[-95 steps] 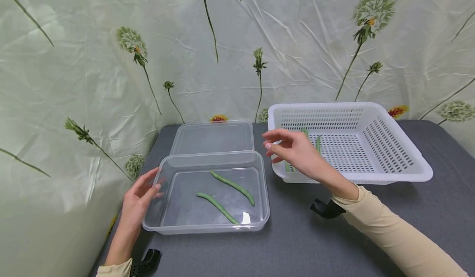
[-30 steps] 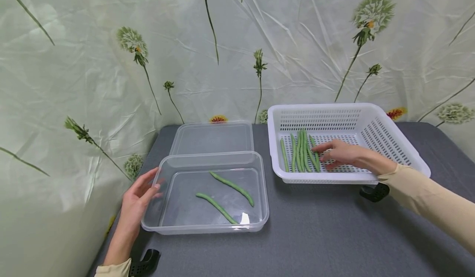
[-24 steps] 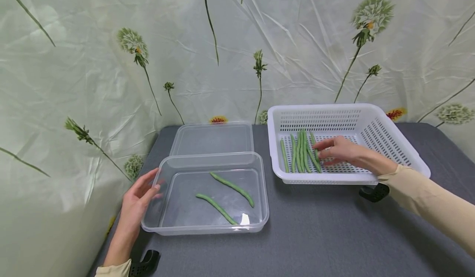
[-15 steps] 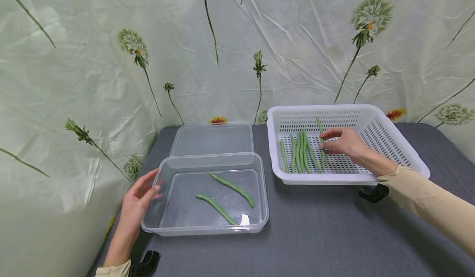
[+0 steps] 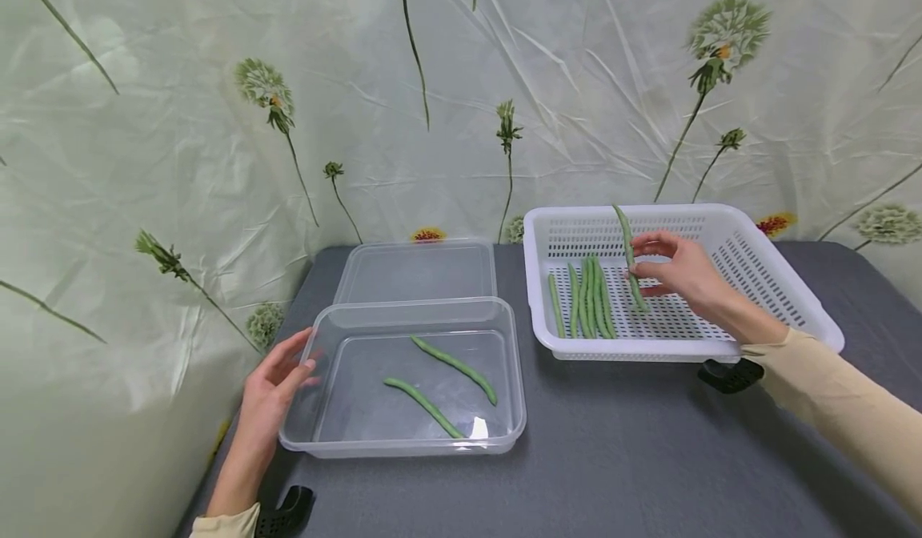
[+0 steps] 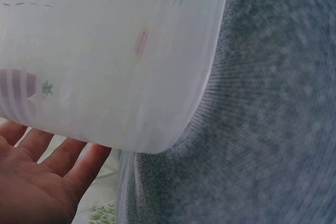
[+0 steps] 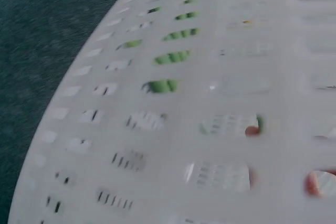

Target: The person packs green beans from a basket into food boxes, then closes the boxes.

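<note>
In the head view, my right hand (image 5: 680, 270) pinches a green bean (image 5: 625, 238) between thumb and fingers, upright above the floor of a white slotted basket (image 5: 781, 326). To its left, several green beans (image 5: 592, 298) lie roughly side by side in the basket. My left hand (image 5: 268, 394) rests against the left wall of a clear plastic box (image 5: 403, 447), its fingers (image 6: 79, 169) mostly straight at the rim in the left wrist view. Two green beans (image 5: 454, 368) lie slantwise inside the box. The right wrist view shows the basket wall (image 7: 199, 98), with fingertips partly glimpsed through its slots.
A clear flat lid (image 5: 418, 270) lies behind the box. Grey cloth (image 5: 576, 458) covers the table. At the back hangs a pale sheet (image 5: 461, 170) with a dandelion print, close behind the basket and lid.
From above the basket's left side, my right hand went down among its beans, drew the rightmost bean away, and lifted it. The left hand has stayed at the box.
</note>
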Demonstrator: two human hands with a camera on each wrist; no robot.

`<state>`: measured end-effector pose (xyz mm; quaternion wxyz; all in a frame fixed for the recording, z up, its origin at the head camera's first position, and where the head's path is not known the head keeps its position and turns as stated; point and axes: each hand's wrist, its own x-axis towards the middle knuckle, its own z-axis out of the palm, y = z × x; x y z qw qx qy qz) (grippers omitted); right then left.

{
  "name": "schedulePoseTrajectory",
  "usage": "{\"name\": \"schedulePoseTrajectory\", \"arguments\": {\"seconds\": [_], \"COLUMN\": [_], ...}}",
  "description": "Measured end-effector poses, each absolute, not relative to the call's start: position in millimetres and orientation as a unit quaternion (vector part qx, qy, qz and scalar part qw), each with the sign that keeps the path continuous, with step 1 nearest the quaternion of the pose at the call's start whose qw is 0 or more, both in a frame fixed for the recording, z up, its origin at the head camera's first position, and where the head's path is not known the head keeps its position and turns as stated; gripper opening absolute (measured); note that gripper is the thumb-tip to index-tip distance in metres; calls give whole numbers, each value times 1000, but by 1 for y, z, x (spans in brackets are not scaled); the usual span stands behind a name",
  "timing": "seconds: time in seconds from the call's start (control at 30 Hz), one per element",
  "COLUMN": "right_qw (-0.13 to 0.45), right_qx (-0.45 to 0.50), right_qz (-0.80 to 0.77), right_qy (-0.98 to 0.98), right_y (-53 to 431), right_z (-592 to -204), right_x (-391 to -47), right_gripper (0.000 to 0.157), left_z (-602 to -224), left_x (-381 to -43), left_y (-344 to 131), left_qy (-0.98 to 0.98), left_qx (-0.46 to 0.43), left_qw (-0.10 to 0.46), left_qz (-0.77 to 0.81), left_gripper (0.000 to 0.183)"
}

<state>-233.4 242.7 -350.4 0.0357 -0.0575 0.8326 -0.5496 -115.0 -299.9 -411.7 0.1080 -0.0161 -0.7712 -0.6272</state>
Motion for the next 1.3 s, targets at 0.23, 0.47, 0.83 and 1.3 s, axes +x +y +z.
{"name": "schedulePoseTrajectory", "arguments": {"seconds": [0.23, 0.47, 0.83, 1.3], "right_qw": [38, 44, 69, 99], "right_qx": [-85, -98, -154, -208], "right_qz": [-572, -589, -633, -654], "right_qy": [815, 801, 755, 721], "right_y": [238, 221, 179, 121], "right_z": [-340, -330, -329, -331], "right_x": [-229, -218, -196, -181], "right_gripper": [61, 59, 54, 50], "left_z": [-413, -412, -413, -413], "left_x": [-117, -117, -116, -118], "left_y": [-299, -301, -302, -303], "left_qy": [-777, -781, -789, -793], "left_qx": [-13, -10, -9, -4], "left_qw": [107, 107, 106, 102], "left_qz": [-620, -615, -606, -601], "left_gripper": [46, 46, 46, 46]}}
